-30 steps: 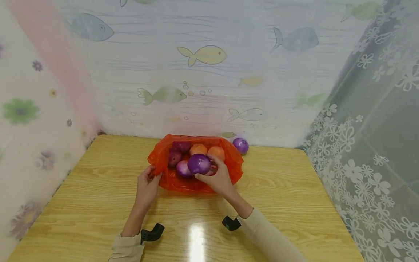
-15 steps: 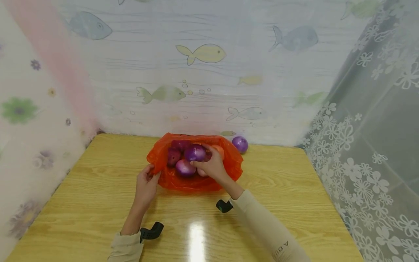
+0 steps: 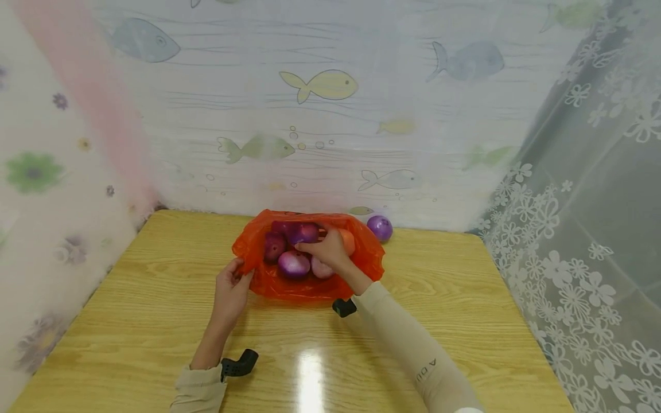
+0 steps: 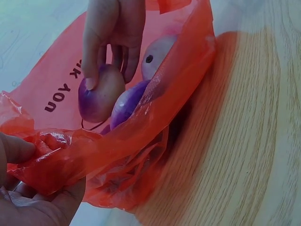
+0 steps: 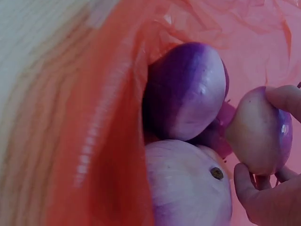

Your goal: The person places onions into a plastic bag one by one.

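Note:
My left hand (image 3: 229, 292) pinches the left rim of a thin red plastic bag (image 3: 374, 264), which lies open on its base. Inside the bag, my right hand (image 3: 329, 249) grips a purple-and-white onion-shaped vegetable (image 5: 256, 134) between thumb and fingers, close to the back wall. Below it in the head view rest a purple-and-white round vegetable (image 3: 294, 265) and a paler round one (image 3: 321, 268) with a dark stem spot. Dark purple-red round produce (image 3: 274, 246) sits at the left, and an orange fruit (image 3: 347, 242) is partly hidden behind my right hand.
Another purple round vegetable (image 3: 380, 228) lies on the wooden table (image 3: 439, 287), outside the bag at its back right corner. A fish-patterned curtain (image 3: 320, 166) hangs along the table's far edge. Black wrist devices (image 3: 240, 364) sit at both cuffs.
My right hand has carried the onion-shaped vegetable away from me and down into the bag's back part, slightly left. The left hand keeps its hold on the rim.

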`<control>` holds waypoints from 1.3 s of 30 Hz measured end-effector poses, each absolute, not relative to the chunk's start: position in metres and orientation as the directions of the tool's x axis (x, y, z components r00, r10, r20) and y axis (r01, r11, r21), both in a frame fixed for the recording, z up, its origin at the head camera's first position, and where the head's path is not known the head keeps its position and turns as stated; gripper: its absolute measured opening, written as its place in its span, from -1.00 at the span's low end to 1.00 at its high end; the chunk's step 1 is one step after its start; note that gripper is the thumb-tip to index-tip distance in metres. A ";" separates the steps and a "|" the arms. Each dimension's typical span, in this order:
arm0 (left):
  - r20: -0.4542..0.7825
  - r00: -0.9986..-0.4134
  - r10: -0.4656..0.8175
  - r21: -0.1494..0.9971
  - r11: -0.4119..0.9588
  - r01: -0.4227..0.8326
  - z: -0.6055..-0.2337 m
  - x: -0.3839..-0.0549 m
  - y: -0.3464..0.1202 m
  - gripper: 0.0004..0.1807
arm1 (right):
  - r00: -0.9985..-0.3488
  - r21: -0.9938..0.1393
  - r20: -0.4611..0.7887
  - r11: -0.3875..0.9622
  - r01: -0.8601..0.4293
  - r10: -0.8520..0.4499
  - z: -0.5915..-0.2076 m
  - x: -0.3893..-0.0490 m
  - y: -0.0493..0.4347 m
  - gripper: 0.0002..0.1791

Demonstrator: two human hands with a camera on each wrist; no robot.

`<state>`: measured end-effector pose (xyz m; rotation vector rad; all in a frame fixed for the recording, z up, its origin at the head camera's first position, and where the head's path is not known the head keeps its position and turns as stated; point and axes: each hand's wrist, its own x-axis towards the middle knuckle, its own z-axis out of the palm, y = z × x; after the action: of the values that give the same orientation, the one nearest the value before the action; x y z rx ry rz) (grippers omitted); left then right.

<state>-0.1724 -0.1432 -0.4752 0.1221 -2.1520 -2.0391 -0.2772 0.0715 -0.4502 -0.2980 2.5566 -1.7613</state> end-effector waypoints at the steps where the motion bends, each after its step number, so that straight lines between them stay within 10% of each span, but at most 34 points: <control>1: 0.072 -0.981 -0.178 0.996 0.060 0.062 -0.475 -0.172 -0.143 -0.72 | -0.981 -0.930 0.083 0.340 -0.138 -0.173 -0.450 -0.278 0.071 -0.25; 39: 0.046 -0.986 -0.160 0.997 0.064 0.037 -0.475 -0.172 -0.146 -0.68 | -0.976 -0.918 0.042 0.378 -0.122 -0.214 -0.431 -0.265 0.091 -0.30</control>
<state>-0.1722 -0.1465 -0.4754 0.1281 -2.1809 -2.0522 -0.2648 0.0912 -0.4310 -0.3100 2.5375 -1.6784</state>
